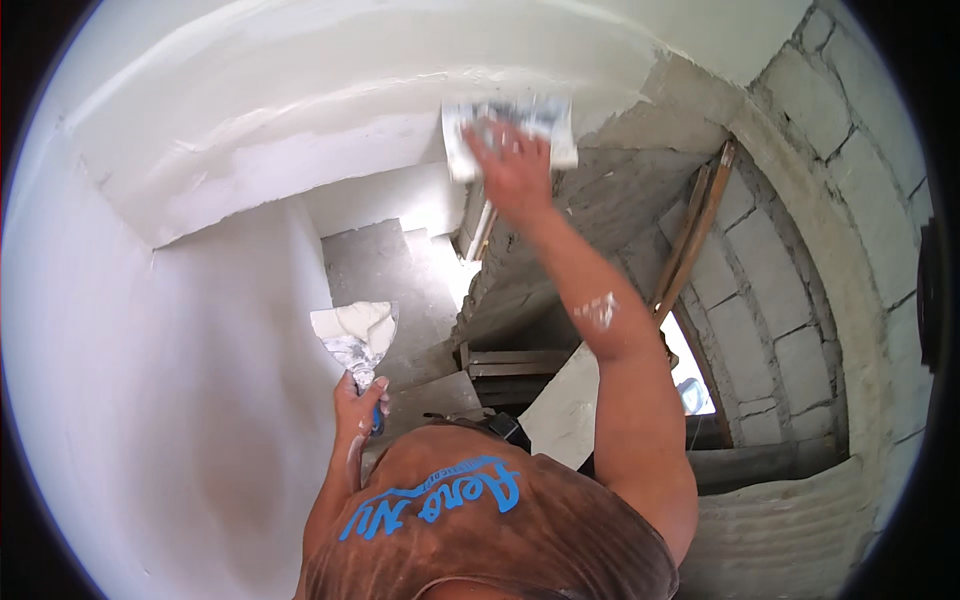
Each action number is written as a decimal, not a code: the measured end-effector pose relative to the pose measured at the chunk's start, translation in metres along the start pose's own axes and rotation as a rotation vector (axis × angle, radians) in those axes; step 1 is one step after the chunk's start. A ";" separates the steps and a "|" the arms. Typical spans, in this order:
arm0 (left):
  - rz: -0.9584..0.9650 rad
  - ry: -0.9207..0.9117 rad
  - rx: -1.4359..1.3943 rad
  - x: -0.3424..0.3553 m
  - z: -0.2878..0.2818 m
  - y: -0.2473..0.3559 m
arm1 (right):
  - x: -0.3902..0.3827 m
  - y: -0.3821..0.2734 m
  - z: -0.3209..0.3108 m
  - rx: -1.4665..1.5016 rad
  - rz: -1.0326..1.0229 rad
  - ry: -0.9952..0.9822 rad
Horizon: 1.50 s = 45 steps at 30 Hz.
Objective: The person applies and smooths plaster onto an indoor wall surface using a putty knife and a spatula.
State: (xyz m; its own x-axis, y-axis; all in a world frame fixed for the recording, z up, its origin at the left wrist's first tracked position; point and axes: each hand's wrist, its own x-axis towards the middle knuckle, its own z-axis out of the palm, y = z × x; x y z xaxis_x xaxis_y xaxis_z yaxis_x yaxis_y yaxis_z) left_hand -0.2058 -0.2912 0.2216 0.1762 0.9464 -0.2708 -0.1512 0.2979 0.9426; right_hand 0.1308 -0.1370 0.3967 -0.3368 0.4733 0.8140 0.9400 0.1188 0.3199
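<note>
Head view. Left hand (362,402): closed round a putty knife (352,349), held low near the waist, blade loaded with white plaster (362,321). Right hand (512,165), blurred: holding a wide scraper (562,140), raised at the white overhang's (390,145) lower edge.

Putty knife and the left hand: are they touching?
Touching. The head view shows the left hand gripping the putty knife, with part of its blue handle visible below the thumb.
</note>
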 end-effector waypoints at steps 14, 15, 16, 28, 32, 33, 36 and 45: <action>0.075 -0.041 0.040 0.017 0.013 0.034 | -0.071 -0.113 -0.087 0.668 -0.232 -0.488; 0.075 -0.045 0.040 0.016 0.016 0.035 | -0.073 -0.120 -0.087 0.672 -0.235 -0.522; 0.068 -0.057 0.063 0.015 0.019 0.037 | -0.076 -0.125 -0.084 0.667 -0.233 -0.520; 0.101 0.130 -0.038 0.018 0.009 0.041 | -0.013 -0.028 -0.099 0.330 -0.127 -0.070; 0.113 0.058 -0.070 0.018 0.011 0.035 | 0.034 0.011 -0.088 0.033 -0.040 0.164; 0.103 0.051 -0.057 0.019 0.010 0.028 | 0.044 0.018 -0.080 0.031 -0.037 0.173; 0.070 0.034 -0.006 0.017 0.015 0.022 | 0.049 0.028 -0.055 -0.024 -0.018 0.234; 0.059 0.088 0.012 0.021 0.009 0.018 | -0.006 0.003 -0.020 0.066 0.027 0.113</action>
State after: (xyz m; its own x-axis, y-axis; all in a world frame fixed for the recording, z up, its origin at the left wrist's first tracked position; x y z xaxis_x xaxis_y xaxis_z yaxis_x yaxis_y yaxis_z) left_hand -0.1956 -0.2668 0.2343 0.0816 0.9697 -0.2304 -0.1472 0.2404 0.9595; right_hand 0.1344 -0.1572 0.4022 -0.3116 0.3763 0.8725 0.9492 0.1664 0.2672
